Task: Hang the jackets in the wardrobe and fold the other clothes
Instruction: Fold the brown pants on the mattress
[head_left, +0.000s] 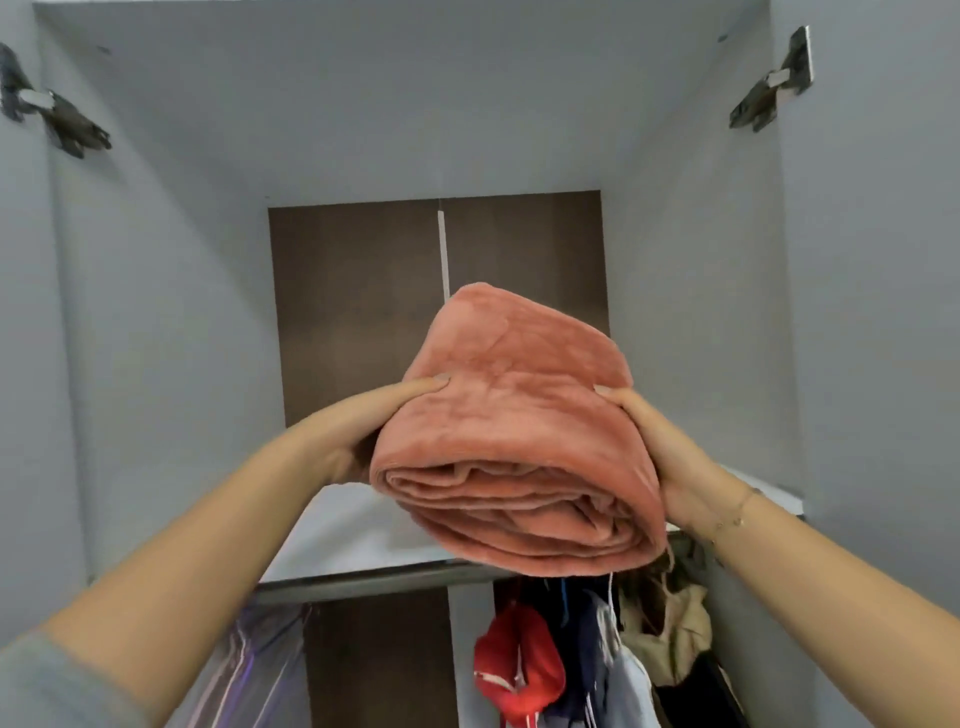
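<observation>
A folded salmon-pink fleece garment (514, 441) is held up between both hands in front of the upper compartment of an open wardrobe (156, 312), its layered folded edge facing the camera and its rounded far end pointing into the compartment. The left hand (374, 421) has a grip on the bundle's left side, thumb laid along the top surface and the fingers hidden underneath, so how far they curl cannot be told. The right hand (660, 447) has a matching grip on the right side, thumb pressed on top near the edge and the palm against the side; a thin bracelet (735, 512) circles that wrist. Both forearms are bare, and a grey sleeve (47, 691) shows at the left arm's lower end. Just below the two hands, the bundle's lower edge hangs over the front of a pale shelf (353, 530); whether it touches the shelf cannot be told. Beyond the hands, the compartment's back is a dark brown panel (353, 301) with a pale vertical seam. Beneath the shelf, under the right hand, hang a red garment (519, 670), dark blue and light grey clothes, and a beige jacket (670, 634); under the left hand is a shiny translucent cover (249, 670). Metal hinges (774, 83) sit high on both side walls.
</observation>
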